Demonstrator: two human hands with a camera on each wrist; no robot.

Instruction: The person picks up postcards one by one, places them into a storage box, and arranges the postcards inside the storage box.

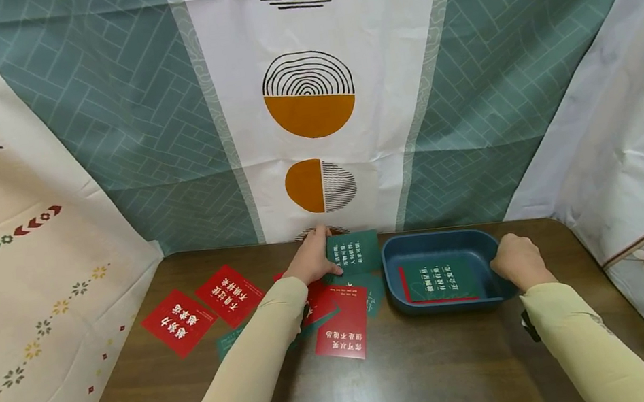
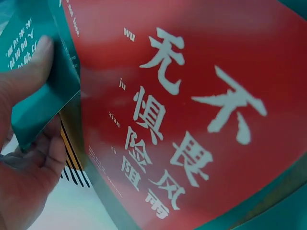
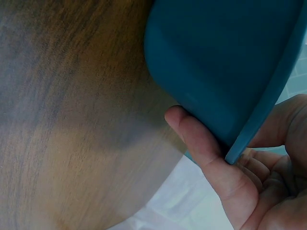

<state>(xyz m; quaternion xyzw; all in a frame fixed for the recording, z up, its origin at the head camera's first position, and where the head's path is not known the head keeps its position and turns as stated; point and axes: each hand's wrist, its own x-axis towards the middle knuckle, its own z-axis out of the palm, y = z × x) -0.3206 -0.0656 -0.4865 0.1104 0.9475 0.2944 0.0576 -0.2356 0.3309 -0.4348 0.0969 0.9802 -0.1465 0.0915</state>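
Observation:
My left hand [image 1: 310, 259] pinches a green card [image 1: 363, 253] with white writing, thumb on its face and fingers behind. Up close in the left wrist view, a large red card [image 2: 120, 163] lies beside that held card. Below the hand is a loose pile with a red card [image 1: 346, 328] and a green card [image 1: 374, 290]; my forearm hides part of it. At the right end of a dark blue tray [image 1: 439, 243], my right hand [image 1: 521, 261] grips the rim. Inside the tray, a green card [image 1: 441, 279] lies over a red card [image 1: 406, 289].
Two red cards, one [image 1: 180, 322] nearer the left edge and another [image 1: 229, 295], lie on the brown wooden table [image 1: 432, 371]. A patterned curtain [image 1: 161, 113] hangs behind the table, with pale cloths at both sides.

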